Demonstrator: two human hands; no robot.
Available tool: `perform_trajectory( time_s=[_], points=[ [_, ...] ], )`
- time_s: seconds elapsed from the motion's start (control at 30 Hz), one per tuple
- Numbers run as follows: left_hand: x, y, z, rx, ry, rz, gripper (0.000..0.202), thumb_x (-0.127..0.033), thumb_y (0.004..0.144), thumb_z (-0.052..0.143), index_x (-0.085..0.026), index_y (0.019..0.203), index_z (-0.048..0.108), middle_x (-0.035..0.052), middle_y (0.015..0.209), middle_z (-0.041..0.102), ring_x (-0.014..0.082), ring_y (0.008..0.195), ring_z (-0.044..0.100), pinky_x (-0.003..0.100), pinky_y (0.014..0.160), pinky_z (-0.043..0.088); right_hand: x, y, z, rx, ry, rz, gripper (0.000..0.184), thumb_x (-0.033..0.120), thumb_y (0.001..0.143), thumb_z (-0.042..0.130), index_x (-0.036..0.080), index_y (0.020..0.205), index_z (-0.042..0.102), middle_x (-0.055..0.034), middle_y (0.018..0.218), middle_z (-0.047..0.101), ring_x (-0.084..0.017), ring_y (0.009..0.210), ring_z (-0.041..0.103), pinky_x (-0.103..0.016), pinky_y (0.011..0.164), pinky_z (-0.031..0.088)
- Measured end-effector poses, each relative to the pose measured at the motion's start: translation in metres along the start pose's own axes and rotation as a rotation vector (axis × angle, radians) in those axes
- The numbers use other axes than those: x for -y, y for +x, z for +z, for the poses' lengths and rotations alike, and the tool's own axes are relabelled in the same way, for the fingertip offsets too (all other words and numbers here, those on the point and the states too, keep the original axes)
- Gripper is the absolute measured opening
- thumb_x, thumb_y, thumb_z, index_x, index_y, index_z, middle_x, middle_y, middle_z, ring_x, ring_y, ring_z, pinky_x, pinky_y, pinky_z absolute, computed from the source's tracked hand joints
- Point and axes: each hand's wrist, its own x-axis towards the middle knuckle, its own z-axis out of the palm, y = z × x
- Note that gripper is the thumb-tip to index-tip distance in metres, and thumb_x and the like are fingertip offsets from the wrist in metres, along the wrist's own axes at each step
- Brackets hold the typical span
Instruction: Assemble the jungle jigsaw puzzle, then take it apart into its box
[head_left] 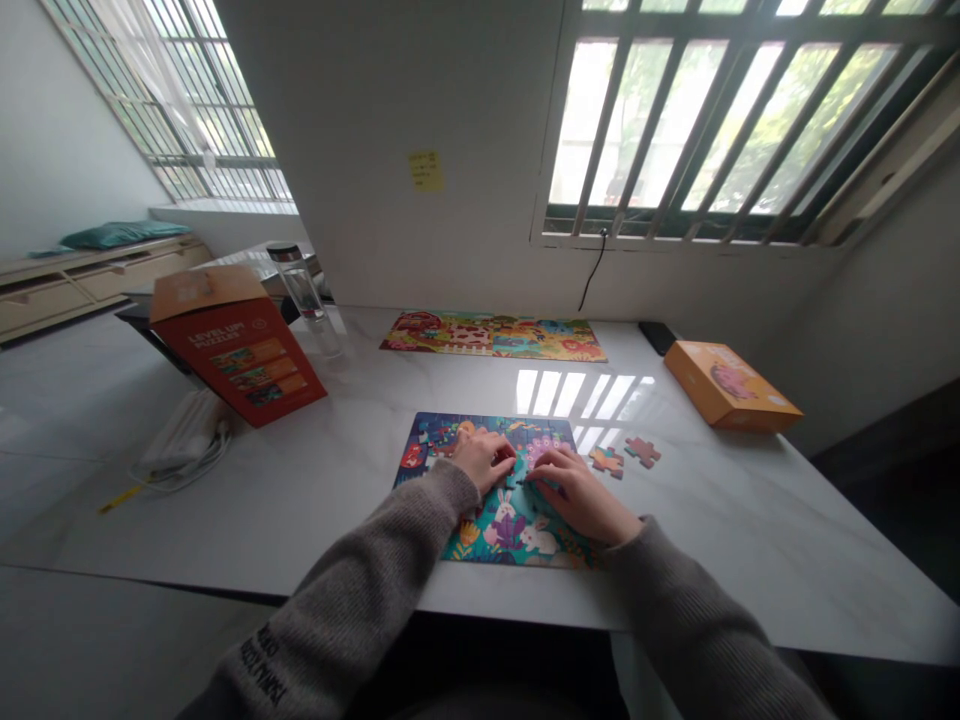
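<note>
A colourful jigsaw puzzle [517,525] with rabbits lies on the white table [337,480] in front of me. My left hand [484,458] rests on its middle, fingers curled down onto the pieces. My right hand [577,490] lies beside it on the puzzle, its fingertips pressing on a piece near the centre. The two hands almost touch. Two loose pieces [625,456] lie on the table just right of the puzzle.
A finished puzzle [493,336] lies at the table's back by the wall. An orange box [238,345] stands at the left beside a clear bottle [301,285], a white cable [184,445] below it. Another orange box [727,383] and a dark phone [658,336] are at the right.
</note>
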Motion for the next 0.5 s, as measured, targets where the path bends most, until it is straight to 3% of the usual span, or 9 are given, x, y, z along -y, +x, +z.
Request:
perform_trajectory(
  time_s=[0.13,0.5],
  points=[
    [0.002,-0.0015,0.0017,0.043,0.01,0.073,0.014,-0.031,0.086,0.069,-0.022,0.096,0.074,0.0043,0.104,0.068,0.0235,0.104,0.059,0.041,0.096,0.038,0.0009,-0.0028,-0.0001,0.008,0.005,0.004,0.022,0.017,0.096,0.053,0.025,0.102,0.072,-0.0073,0.103,0.066,-0.022,0.098,0.057,-0.04,0.092,0.048],
    [0.0099,-0.0055,0.0029,0.12,0.051,0.3,0.024,-0.031,0.084,0.071,-0.023,0.107,0.072,0.0044,0.11,0.067,0.0251,0.108,0.055,0.041,0.095,0.042,0.0019,-0.0058,0.0016,0.002,0.011,-0.022,0.024,0.015,0.097,0.051,0.026,0.106,0.071,-0.0061,0.115,0.068,-0.023,0.108,0.057,-0.043,0.098,0.047]
  ],
)
